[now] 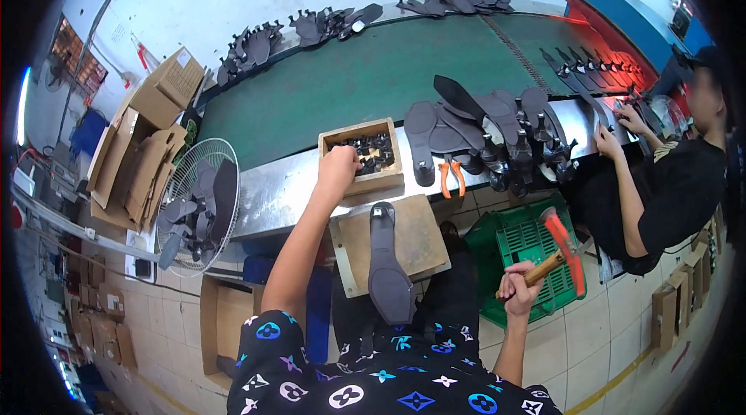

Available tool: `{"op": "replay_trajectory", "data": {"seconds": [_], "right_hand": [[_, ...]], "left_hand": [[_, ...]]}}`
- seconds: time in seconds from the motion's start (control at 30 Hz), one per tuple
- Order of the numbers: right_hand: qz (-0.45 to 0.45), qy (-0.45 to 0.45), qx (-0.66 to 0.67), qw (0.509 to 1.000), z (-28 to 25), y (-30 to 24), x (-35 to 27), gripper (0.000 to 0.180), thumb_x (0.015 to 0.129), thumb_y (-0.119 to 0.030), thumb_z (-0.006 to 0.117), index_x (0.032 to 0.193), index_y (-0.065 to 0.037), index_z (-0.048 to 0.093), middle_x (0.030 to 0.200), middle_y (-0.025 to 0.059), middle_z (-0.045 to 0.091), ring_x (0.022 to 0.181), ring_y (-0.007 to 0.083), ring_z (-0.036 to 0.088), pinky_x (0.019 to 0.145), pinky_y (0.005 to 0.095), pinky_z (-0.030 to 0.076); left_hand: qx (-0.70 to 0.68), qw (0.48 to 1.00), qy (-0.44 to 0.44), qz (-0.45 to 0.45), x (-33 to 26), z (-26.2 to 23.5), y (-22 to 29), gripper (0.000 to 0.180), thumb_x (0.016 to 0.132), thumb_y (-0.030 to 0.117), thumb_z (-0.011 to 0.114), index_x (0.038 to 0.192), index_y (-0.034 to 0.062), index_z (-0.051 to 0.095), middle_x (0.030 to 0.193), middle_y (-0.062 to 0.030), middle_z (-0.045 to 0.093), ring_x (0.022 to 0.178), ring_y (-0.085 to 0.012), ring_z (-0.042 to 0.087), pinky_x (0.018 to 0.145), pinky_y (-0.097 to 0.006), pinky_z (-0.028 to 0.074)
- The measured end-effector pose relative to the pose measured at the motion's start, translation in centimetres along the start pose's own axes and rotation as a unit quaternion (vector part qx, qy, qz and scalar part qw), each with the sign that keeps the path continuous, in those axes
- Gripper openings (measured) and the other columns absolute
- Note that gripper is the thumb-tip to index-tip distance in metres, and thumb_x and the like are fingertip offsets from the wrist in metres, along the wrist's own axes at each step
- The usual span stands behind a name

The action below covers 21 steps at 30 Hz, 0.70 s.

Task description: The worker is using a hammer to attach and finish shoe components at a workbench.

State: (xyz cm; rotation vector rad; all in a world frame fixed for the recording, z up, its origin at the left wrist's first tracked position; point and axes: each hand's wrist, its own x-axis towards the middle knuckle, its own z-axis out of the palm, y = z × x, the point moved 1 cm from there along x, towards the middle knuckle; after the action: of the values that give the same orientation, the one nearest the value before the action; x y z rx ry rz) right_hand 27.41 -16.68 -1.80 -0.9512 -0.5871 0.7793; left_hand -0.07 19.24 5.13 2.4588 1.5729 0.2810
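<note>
My left hand [341, 166] reaches over the near left side of a wooden box [381, 182] of small black parts [379, 152]. Its fingers are curled down among them, and whatever they pinch is hidden. In my right hand [519, 288] is a hammer [549, 266], gripped by its wooden handle, with its orange-red head out to the right. Before me a dark grey shoe sole [391, 275] lies lengthwise across a worn board [423, 232], its narrow heel end pointing away from me. Neither hand touches this sole.
Orange-handled pliers [451, 177] and piled heeled soles [505, 131] lie on the metal bench edge. Beyond runs a green conveyor belt [311, 104]. A wire basket [231, 217] of soles stands left, a green crate [497, 248] right. A co-worker [660, 190] handles a part at far right.
</note>
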Motion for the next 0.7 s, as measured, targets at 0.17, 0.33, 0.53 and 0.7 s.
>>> {"op": "replay_trajectory", "data": {"seconds": [0.17,0.33,0.53,0.7], "right_hand": [[0.008,-0.055,-0.054,0.997,1.2,0.0,-0.2,0.013,0.085,0.004,0.05,0.084,0.004,0.063,0.053,0.0014,0.046,0.04,0.0076,0.039,0.038,0.0234,0.034],[0.002,-0.101,-0.078,0.992,4.5,-0.7,1.8,0.021,0.086,0.002,0.054,0.101,0.006,0.068,0.055,-0.0012,0.047,0.043,0.0057,0.04,0.04,0.0215,0.035],[-0.061,-0.216,-0.051,0.973,10.6,-4.3,3.9,0.036,0.09,0.002,0.051,0.124,0.008,0.06,0.056,0.0008,0.052,0.042,0.006,0.041,0.04,0.0219,0.036],[-0.068,-0.231,-0.159,0.957,15.6,-7.5,4.4,0.031,0.099,-0.007,0.052,0.126,0.005,0.061,0.09,0.0167,0.074,0.042,0.0009,0.042,0.04,0.0175,0.036]], "left_hand": [[-0.068,0.993,0.052,0.081,0.5,0.2,-0.7,0.011,0.079,0.008,0.072,0.087,0.0017,0.07,0.081,-0.0158,0.071,0.074,-0.0313,0.069,0.067,-0.04,0.054],[-0.158,0.985,-0.028,0.057,0.3,-0.5,0.2,0.013,0.079,0.001,0.071,0.091,-0.0026,0.068,0.081,-0.0159,0.071,0.074,-0.0262,0.07,0.067,-0.035,0.054],[-0.302,0.948,0.059,0.077,-0.8,-0.6,-2.7,0.018,0.081,0.0,0.072,0.099,-0.0028,0.071,0.081,-0.0106,0.073,0.075,-0.0165,0.069,0.069,-0.03,0.054],[-0.553,0.821,0.142,0.023,-7.1,-4.6,1.4,0.013,0.086,0.0,0.072,0.098,0.001,0.075,0.091,-0.008,0.073,0.081,-0.0127,0.067,0.072,-0.023,0.053]]}}
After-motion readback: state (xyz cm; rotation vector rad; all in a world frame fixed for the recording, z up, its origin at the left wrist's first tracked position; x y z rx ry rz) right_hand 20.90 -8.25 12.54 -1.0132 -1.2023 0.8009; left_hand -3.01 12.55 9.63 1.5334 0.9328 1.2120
